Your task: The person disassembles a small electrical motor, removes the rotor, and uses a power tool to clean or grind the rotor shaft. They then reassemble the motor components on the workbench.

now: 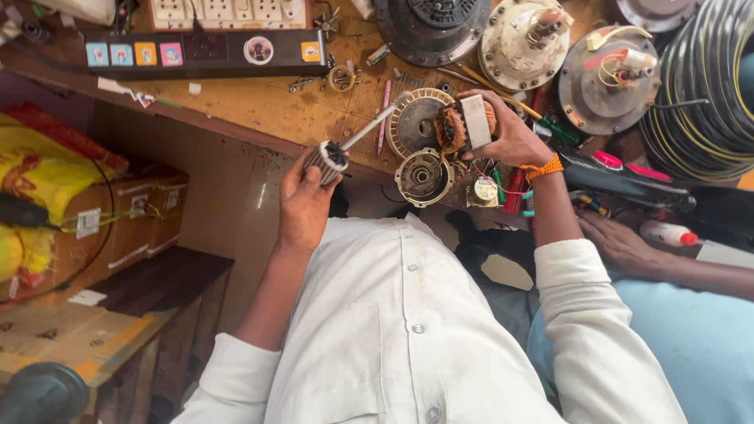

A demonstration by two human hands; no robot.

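My left hand point(302, 202) grips a small cylindrical motor rotor point(327, 159) whose long metal shaft point(377, 122) points up and right over the wooden workbench. My right hand point(506, 133) holds a motor stator point(465, 126) with copper windings and a grey laminated core, wires trailing down from it. Between the two hands, at the bench edge, lie a round slotted end cover point(418, 118) and a round metal bearing housing point(422, 177). An orange thread band sits on my right wrist.
A black power strip point(206, 53) lies at the bench's back left. Fan motor housings point(521, 41) and a coil of black and yellow cable point(707, 86) crowd the right. Another person's hand point(620, 242) rests at the right. Cardboard boxes point(118, 216) stand left.
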